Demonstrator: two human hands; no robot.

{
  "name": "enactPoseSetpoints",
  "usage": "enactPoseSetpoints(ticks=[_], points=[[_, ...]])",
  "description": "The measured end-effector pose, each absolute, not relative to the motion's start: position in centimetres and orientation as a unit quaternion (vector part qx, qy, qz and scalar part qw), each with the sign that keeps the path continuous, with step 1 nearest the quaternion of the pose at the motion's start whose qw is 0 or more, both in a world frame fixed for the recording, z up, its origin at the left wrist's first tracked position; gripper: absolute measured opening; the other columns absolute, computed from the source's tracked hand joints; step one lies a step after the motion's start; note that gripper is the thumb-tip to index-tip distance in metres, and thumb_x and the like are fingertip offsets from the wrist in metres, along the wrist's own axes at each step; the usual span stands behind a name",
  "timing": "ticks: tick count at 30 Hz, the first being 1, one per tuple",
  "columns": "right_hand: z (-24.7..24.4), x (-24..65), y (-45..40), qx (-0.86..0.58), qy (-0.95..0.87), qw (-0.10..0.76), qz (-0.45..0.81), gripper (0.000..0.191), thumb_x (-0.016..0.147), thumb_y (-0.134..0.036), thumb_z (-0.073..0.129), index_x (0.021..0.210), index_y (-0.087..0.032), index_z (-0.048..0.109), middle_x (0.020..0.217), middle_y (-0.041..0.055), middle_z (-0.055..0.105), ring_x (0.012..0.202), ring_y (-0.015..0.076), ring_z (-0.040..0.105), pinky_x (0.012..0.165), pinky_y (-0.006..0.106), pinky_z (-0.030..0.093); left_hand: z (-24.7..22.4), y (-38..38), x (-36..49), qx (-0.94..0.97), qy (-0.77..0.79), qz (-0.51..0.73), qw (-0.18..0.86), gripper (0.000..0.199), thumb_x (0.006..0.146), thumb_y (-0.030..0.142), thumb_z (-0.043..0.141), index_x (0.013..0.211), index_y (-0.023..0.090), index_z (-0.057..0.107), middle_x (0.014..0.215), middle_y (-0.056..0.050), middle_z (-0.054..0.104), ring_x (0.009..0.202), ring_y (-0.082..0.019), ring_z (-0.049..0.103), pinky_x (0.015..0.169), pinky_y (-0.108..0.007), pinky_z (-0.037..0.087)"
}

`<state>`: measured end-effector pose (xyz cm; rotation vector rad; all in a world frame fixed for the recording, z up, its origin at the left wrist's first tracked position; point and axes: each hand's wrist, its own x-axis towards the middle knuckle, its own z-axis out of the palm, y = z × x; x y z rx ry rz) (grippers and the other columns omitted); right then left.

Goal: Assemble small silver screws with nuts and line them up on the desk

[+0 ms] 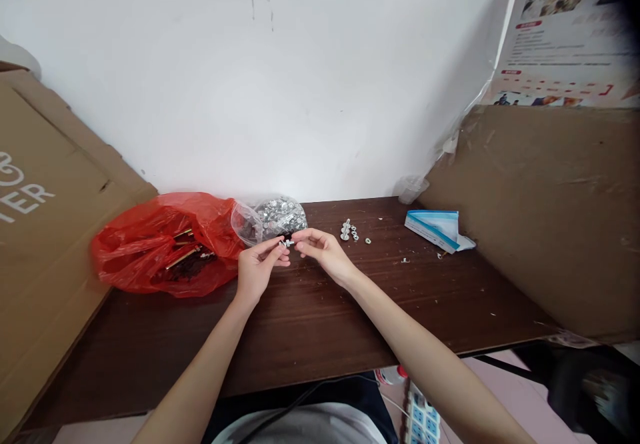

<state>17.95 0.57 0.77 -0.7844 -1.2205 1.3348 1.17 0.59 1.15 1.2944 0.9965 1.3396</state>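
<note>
From my end of the feed, the left hand (256,271) has its grip pinched on the left part of a small metal piece (289,243), held up over the surface (310,331). The piece lies just left of the right hand (325,254); I can't tell whether that grip closes on the tip or sits right beside it. The long axis runs crosswise, left to right, one end pointing toward the right hand. Beyond the hands lies the clear bag (283,216) of metal bits, with loose metal parts (345,231) off to its right
</note>
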Motion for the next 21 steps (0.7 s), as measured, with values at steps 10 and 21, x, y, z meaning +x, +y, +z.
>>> enactPoseSetpoints(ticks=[10, 21], points=[[0.5, 17.8, 0.4, -0.354, -0.485, 0.478, 0.641, 0.042, 0.081, -0.055, 0.060, 0.084, -0.014, 0.071, 0.073, 0.0045, 0.065, 0.061, 0.0096, 0.055, 0.057, 0.024, 0.042, 1.3, 0.4, 1.3, 0.540, 0.404, 0.544, 0.499, 0.044, 0.066, 0.033, 0.077, 0.102, 0.008, 0.071, 0.069, -0.006, 0.072, 0.058, -0.016, 0.067, 0.059, -0.033, 0.062], [0.9, 18.2, 0.0, -0.364, -0.531, 0.463, 0.609, 0.029, 0.074, -0.043, 0.071, 0.084, -0.016, 0.065, 0.077, 0.0013, 0.064, 0.062, 0.0086, 0.053, 0.056, 0.022, 0.042, 1.2, 0.3, 1.3, 0.565, 0.393, 0.517, 0.510, 0.036, 0.066, 0.030, 0.076, 0.095, 0.009, 0.074, 0.066, -0.005, 0.071, 0.053, -0.014, 0.064, 0.053, -0.029, 0.061]])
